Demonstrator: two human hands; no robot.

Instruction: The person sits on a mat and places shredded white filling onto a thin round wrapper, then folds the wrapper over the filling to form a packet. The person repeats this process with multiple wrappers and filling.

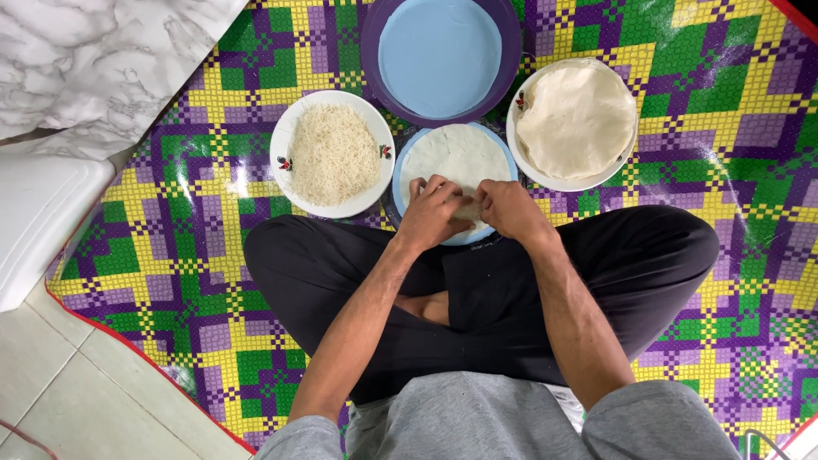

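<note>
A checked mat (707, 281) in yellow, green and purple spread under everything, reaching well beyond both hands on every side; past its red edge, far to the left of the left hand, lay pale floor tiles (60, 400) and a white block (38, 221).

The person sat cross-legged in black trousers (477, 290), knees out to either side of the forearms, which ran forward from grey sleeves and converged over the lap.

Straight ahead of the hands, furthest off, stood a purple basin (371, 60) holding pale blue liquid. Ahead and to the right of the right hand sat a white plate (520, 153) stacked with round wrappers (575, 115). To the left of the left hand, just beside it, sat another white plate (285, 140) heaped with thin white vermicelli (334, 153).

Directly under the fingers lay a blue plate (399, 183) with one damp round wrapper (460, 153) spread flat on it.

The left hand (433, 213) was bent at the wrist, knuckles up, fingers curled down onto the wrapper's near edge. The right hand (509, 209) mirrored it, fingers curled inward. Both were pinching and folding that near edge, their fingertips almost meeting at the middle; what lay beneath the fold could not be told.
</note>
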